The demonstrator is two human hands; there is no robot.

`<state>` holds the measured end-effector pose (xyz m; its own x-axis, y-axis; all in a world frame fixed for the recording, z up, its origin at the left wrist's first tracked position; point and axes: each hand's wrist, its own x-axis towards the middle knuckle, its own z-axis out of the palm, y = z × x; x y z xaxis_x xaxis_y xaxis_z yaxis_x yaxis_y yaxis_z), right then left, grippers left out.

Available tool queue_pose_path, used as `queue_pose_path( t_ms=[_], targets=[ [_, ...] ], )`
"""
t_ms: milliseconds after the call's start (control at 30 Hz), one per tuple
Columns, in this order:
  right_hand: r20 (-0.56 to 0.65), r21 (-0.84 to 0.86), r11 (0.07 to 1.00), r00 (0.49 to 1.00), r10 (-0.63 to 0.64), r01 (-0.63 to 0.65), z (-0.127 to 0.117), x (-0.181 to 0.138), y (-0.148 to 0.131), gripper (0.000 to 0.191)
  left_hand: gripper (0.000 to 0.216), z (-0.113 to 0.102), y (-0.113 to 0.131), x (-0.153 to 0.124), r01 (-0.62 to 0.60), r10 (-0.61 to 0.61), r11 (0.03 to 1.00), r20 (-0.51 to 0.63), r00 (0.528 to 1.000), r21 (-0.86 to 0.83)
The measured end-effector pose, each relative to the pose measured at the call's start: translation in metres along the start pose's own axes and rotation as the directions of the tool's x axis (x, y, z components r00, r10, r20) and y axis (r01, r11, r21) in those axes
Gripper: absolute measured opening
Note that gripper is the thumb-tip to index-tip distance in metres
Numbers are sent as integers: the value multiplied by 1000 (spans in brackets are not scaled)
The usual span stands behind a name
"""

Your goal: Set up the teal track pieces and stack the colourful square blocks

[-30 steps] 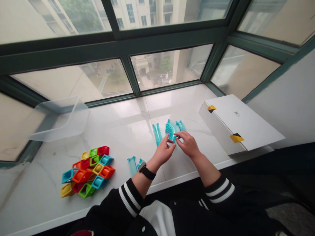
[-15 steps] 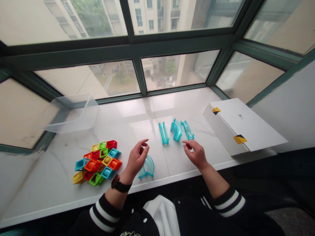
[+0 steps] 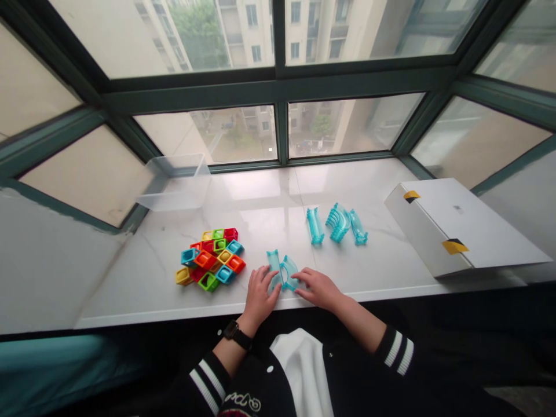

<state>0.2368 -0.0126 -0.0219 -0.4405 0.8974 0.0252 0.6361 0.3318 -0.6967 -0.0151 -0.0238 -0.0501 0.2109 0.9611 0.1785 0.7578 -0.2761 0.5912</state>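
Observation:
Two clear teal track pieces (image 3: 281, 272), one straight and one curved, lie near the front edge of the white marble sill (image 3: 260, 214). My left hand (image 3: 259, 295) rests on their left side with fingers spread flat. From the right, the fingertips of my right hand (image 3: 319, 288) touch the curved piece. Neither hand lifts anything. Farther back lie three more teal track pieces (image 3: 336, 223), side by side.
A heap of coloured hollow blocks (image 3: 211, 259) lies left of my hands. A clear plastic tub (image 3: 174, 185) stands at the back left by the window. A white cardboard box (image 3: 464, 229) sits at the right end of the sill.
Both hands drew back from the far teal pieces to the two near the front edge. The view swung left, so everything sits further right in frame.

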Motion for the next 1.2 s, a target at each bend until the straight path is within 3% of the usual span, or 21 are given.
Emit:
queue_pose_path(
  t_ms=[200,400,667,867,1200],
  targets=[
    [-39,-110,994,999,20,-24,15,-5,0,33,40,6,-3,-2,-48,50,997,-26,998,54],
    [-128,-13,999,991,30,-32,14,-15,19,25,41,7,-1,-2,-46,49,996,-41,998,71],
    [-303,135,989,953,-9,52,16,-24,26,27,36,1,5,-1,-43,44,995,-7,999,87],
    [-293,115,990,955,-42,79,18,-24,28,30,35,-6,21,3,-78,78,993,-4,997,84],
    [-313,87,985,943,-117,152,18,-26,29,32,24,9,44,17,-188,184,977,52,982,105]
  ],
)
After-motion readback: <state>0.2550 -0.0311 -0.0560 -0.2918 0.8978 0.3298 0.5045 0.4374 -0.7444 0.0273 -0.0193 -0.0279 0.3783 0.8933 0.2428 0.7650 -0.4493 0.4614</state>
